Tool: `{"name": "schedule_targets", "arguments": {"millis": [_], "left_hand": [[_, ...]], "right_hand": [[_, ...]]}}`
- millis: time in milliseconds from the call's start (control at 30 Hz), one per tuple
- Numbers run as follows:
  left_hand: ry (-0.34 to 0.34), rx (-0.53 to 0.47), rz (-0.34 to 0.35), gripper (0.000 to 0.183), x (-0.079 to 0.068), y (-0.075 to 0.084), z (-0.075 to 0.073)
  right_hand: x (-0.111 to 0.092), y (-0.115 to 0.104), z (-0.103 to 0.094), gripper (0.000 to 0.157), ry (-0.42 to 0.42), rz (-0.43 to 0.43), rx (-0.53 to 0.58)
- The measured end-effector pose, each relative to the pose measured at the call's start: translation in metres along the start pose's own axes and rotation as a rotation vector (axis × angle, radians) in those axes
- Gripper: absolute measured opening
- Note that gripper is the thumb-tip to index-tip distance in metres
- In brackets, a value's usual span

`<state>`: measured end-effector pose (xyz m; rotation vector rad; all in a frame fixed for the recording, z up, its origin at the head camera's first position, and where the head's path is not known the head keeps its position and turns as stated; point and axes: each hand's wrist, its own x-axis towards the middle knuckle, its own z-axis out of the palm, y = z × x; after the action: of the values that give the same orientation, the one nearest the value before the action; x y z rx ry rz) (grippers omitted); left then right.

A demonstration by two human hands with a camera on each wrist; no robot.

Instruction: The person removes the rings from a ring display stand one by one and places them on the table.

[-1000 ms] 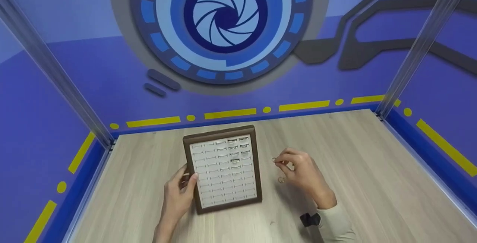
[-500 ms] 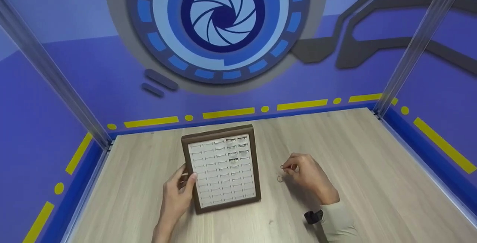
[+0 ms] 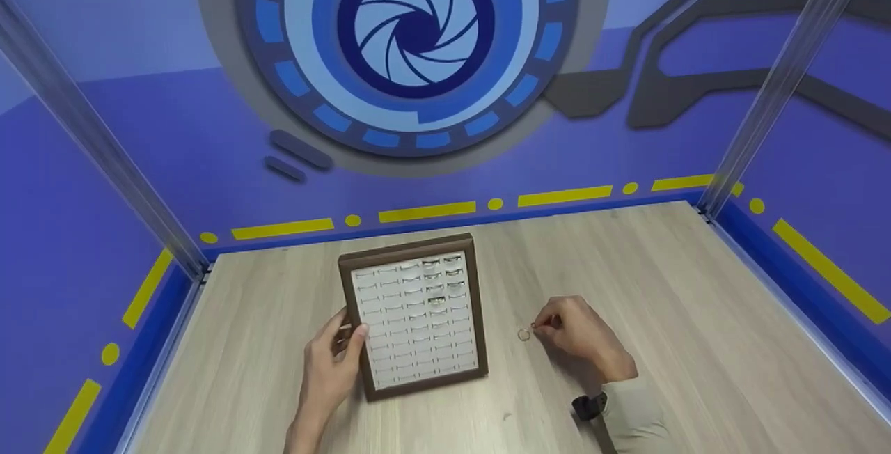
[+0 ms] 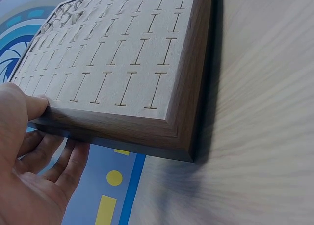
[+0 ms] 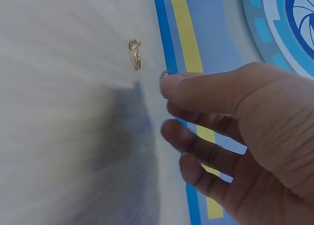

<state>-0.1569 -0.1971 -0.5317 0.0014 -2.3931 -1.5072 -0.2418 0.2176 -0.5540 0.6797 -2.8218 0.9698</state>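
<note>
My left hand (image 3: 327,370) grips the left side of a brown-framed ring display tray (image 3: 482,329), thumb on the front edge and fingers behind. The tray leans back, its pale slotted pad facing me. Several rings (image 3: 436,300) sit in slots near its upper right corner, while the lower slots (image 4: 127,87) show no rings. To the right of the tray, my right hand (image 3: 585,335) pinches a small silvery ring (image 5: 164,81) between thumb and forefinger, low over the table. A gold-coloured ring (image 5: 135,55) lies on the table just left of those fingertips.
The pale wooden table (image 3: 696,315) is enclosed by blue printed walls (image 3: 174,134) at the back and sides. Metal corner posts (image 3: 104,127) stand at its back corners. A black device (image 3: 589,407) is strapped to my right wrist.
My right hand has moved down and slightly right with the pinched ring, closer to the table and the gold ring. My left hand and the tray look nearly still.
</note>
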Motion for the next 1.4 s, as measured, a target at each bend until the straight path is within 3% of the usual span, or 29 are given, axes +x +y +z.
{"name": "schedule_targets", "arguments": {"millis": [367,667,1033,1233,1400], "left_hand": [[0.001,-0.001,-0.005,0.052,0.0,0.0,0.0],[0.01,0.011,-0.008,0.054,0.0,-0.001,0.0],[0.011,0.007,-0.005,0.055,-0.001,-0.001,0.0],[0.01,0.007,-0.017,0.055,-0.001,-0.001,0.0],[0.008,0.007,-0.012,0.055,0.0,0.0,0.0]], "right_hand": [[-0.004,0.004,-0.003,0.017,-0.051,0.015,0.019],[-0.004,0.006,-0.006,0.02,-0.105,-0.052,0.022],[-0.005,0.003,-0.009,0.018,-0.109,-0.045,0.023],[-0.003,-0.009,-0.014,0.013,-0.057,0.007,0.021],[0.001,-0.023,-0.023,0.015,0.054,-0.051,-0.005]]}}
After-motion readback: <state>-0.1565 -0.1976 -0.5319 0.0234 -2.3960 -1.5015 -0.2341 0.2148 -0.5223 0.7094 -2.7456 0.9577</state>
